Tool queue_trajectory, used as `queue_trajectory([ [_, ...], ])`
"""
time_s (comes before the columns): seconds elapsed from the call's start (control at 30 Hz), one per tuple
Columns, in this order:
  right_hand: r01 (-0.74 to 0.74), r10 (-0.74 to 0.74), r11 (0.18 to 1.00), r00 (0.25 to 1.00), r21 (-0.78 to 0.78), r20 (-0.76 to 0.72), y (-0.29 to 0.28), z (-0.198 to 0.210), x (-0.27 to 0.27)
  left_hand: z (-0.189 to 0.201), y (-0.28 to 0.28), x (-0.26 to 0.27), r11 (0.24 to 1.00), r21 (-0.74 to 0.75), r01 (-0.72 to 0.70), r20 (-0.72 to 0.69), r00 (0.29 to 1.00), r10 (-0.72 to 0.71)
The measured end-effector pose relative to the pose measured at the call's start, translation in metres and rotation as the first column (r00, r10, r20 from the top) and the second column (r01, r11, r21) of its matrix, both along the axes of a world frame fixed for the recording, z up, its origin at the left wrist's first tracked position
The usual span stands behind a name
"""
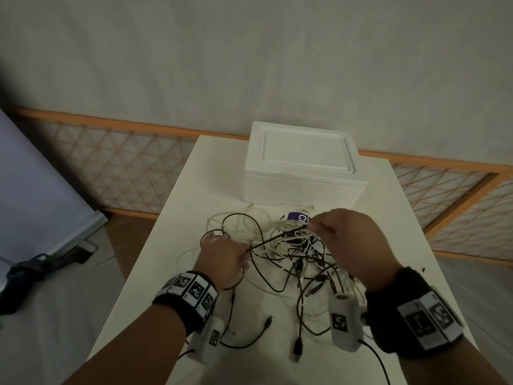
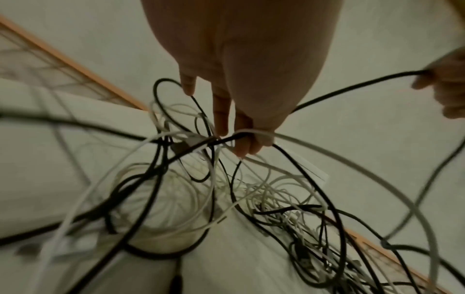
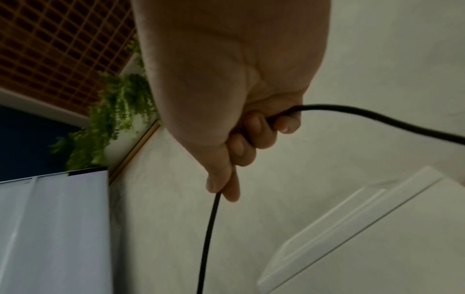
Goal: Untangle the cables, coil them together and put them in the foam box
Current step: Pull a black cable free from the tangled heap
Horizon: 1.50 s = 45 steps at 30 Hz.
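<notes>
1. Untangling is in hand: the right hand (image 1: 350, 245) clenches round a thin black cable (image 3: 357, 117), and the left hand (image 1: 222, 258) pinches the same strand, taut between them.
2. The tangled heap of black and white cables (image 1: 291, 254) lies under the fingers (image 2: 221, 117) on the white table (image 1: 177, 218).
3. Next, probably, the strand must slide free.
4. Farther off stands the lidded white foam box (image 1: 304, 165).
</notes>
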State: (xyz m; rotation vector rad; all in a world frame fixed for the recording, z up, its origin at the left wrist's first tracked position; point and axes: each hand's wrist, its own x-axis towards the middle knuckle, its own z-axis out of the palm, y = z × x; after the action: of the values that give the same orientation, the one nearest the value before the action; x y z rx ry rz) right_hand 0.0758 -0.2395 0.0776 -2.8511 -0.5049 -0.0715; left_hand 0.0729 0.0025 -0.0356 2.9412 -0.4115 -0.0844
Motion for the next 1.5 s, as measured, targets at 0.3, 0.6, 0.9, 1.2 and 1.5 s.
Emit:
queue_trajectory([
  [0.3, -0.188, 0.183, 0.908, 0.982, -0.375, -0.050, 0.058, -0.026, -0.020, 0.032, -0.052, -0.001, 0.973, 0.126, 0.192, 0.139, 0.968, -0.209],
  [0.6, 0.027, -0.049, 0.966, 0.996, 0.256, 0.079, -0.013, 0.015, -0.002, 0.014, -0.004, 0.019, 0.998, -0.012, 0.062, -0.032, 0.998, -0.063],
  [0.9, -0.139, 0.181, 0.940, 0.977, -0.312, 0.110, 0.025, -0.029, -0.005, 0.043, -0.039, 0.007, 0.981, -0.012, 0.195, 0.096, 0.976, -0.193],
  [1.2, -0.007, 0.011, 1.000, 0.972, -0.020, 0.236, 0.020, -0.015, -0.006, 0.025, -0.006, 0.003, 0.824, -0.555, -0.112, -0.301, 0.951, -0.073],
  [1.5, -0.186, 0.199, 0.978, 0.969, -0.097, 0.145, 0.042, -0.043, -0.009, 0.055, -0.026, 0.000, -0.517, -0.723, -0.459, -0.365, 0.888, -0.278],
])
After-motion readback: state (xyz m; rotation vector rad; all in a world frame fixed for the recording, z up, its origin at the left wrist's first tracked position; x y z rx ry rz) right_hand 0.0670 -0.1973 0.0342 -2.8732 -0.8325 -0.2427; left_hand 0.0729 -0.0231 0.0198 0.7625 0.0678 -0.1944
